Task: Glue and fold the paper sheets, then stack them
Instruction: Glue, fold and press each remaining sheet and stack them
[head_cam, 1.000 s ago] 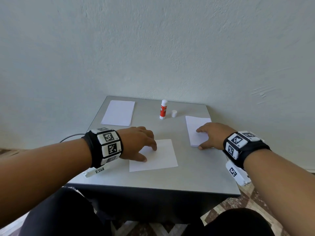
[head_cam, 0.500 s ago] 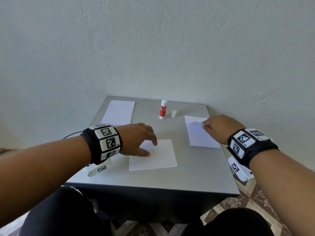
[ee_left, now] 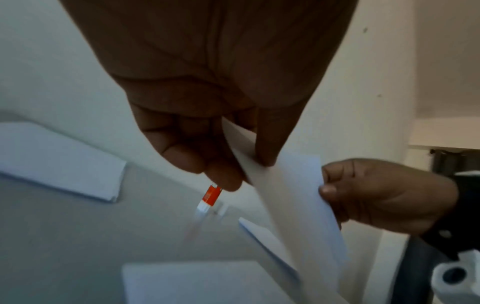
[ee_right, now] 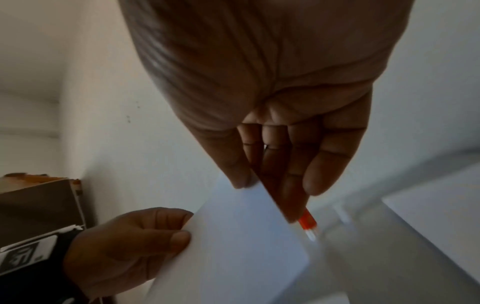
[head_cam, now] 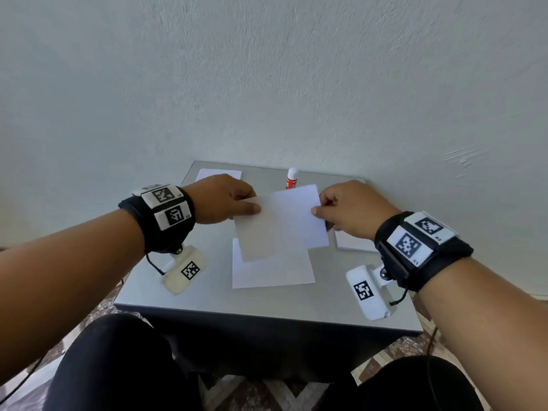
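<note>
A white paper sheet [head_cam: 281, 222] hangs tilted in the air above the grey surface [head_cam: 267, 304]. The left hand [head_cam: 221, 198] pinches its 9 o'clock edge between thumb and fingers [ee_left: 223, 176]; the right hand [head_cam: 353, 210] pinches its 3 o'clock edge. Another sheet [head_cam: 272, 269] lies flat beneath, a glue stick [head_cam: 292, 179] at 12 o'clock.

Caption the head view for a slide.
Both hands, left and right, pinch a paper sheet above the table.
</note>
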